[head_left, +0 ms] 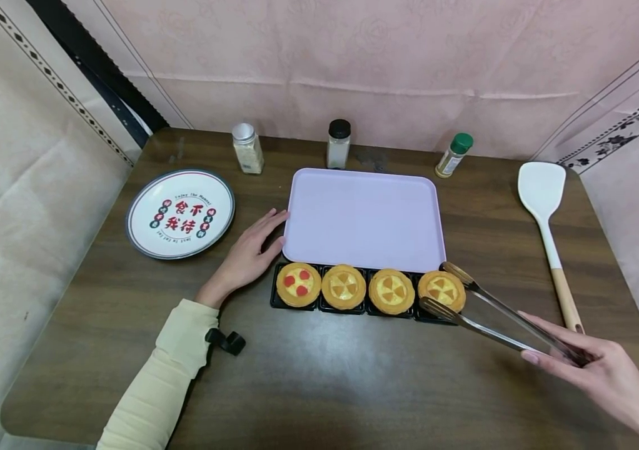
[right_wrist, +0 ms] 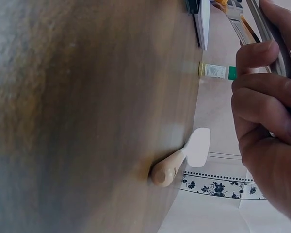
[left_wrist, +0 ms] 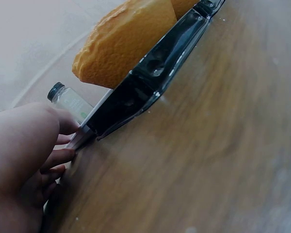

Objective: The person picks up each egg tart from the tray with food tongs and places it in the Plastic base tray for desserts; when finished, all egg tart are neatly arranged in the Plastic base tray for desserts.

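Observation:
Several small round tarts sit in a row in a black plastic tray (head_left: 324, 306) along the front edge of a lavender tray (head_left: 361, 219). The leftmost tart (head_left: 298, 284) has red dots; the rightmost tart (head_left: 442, 289) has a yellow patterned top. My right hand (head_left: 595, 369) grips metal tongs (head_left: 502, 337). The tongs' spread tips stand on either side of the rightmost tart; whether they touch it I cannot tell. My left hand (head_left: 249, 256) touches the lavender tray's left edge, fingers extended. In the left wrist view, the thumb and fingers meet the edge beside the black tray (left_wrist: 131, 97).
A round plate (head_left: 181, 240) with red lettering lies at left. Behind stand a silver-capped jar (head_left: 248, 150), a black-capped jar (head_left: 339, 145) and a green-capped jar (head_left: 453, 155). A white spatula (head_left: 544, 194) with a wooden handle lies at right, near the right hand.

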A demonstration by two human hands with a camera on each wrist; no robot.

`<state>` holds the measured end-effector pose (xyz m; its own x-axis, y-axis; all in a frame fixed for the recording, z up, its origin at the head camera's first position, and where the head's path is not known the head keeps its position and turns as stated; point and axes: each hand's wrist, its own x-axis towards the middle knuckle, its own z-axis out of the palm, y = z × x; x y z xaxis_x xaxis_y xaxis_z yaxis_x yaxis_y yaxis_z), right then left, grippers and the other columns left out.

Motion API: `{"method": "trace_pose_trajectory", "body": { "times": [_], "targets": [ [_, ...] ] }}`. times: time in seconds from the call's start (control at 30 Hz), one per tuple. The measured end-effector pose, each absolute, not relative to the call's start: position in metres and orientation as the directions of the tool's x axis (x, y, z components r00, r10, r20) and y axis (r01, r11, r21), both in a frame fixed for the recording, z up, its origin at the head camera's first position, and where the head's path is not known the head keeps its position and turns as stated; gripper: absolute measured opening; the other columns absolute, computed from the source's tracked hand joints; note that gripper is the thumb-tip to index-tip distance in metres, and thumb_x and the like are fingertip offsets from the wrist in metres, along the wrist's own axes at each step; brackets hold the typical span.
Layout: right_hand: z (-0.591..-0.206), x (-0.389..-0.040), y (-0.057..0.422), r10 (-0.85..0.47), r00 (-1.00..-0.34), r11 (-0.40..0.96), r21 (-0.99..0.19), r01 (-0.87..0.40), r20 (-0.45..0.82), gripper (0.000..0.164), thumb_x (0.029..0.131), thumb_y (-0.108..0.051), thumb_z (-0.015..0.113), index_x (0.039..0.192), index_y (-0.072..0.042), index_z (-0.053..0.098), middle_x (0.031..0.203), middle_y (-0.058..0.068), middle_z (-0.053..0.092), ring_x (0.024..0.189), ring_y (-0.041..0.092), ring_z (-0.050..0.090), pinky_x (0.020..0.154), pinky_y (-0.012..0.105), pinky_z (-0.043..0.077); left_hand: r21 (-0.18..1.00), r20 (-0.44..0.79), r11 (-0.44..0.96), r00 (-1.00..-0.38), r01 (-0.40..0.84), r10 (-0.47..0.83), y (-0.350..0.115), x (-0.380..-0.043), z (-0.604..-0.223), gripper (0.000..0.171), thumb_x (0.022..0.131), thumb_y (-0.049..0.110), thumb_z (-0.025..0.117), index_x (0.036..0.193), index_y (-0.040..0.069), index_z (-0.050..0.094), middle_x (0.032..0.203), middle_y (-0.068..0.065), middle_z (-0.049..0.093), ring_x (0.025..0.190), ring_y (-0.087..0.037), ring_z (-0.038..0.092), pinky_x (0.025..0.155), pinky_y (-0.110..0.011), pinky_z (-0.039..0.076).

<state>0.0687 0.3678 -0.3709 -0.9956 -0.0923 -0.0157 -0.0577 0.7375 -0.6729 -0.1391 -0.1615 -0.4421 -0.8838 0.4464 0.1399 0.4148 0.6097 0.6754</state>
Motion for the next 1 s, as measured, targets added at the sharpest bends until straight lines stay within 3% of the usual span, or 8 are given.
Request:
{"method": "trace_pose_trajectory", "body": {
  "times": [1.0],
  "targets": [
    [-0.3751, 0.0681, 0.3638, -0.074, -0.996, 0.738, -0.674, -0.021, -0.049, 0.056, 0.083, -0.012, 0.080, 0.135, -0.019, 0.062, 0.064, -0.004, 0.042, 0.055, 0.011, 0.037, 0.047, 0.024, 0.031, 0.673, 0.135, 0.613, -0.884, 0.413, 0.448, -0.1615, -0.1399, -0.4431, 0.052, 0.104, 0.029, 0.050, 0.153, 0.018, 0.037, 0.156, 0.000, 0.033, 0.146, -0.019, 0.019, 0.114, -0.054, 0.018]
  ]
}}
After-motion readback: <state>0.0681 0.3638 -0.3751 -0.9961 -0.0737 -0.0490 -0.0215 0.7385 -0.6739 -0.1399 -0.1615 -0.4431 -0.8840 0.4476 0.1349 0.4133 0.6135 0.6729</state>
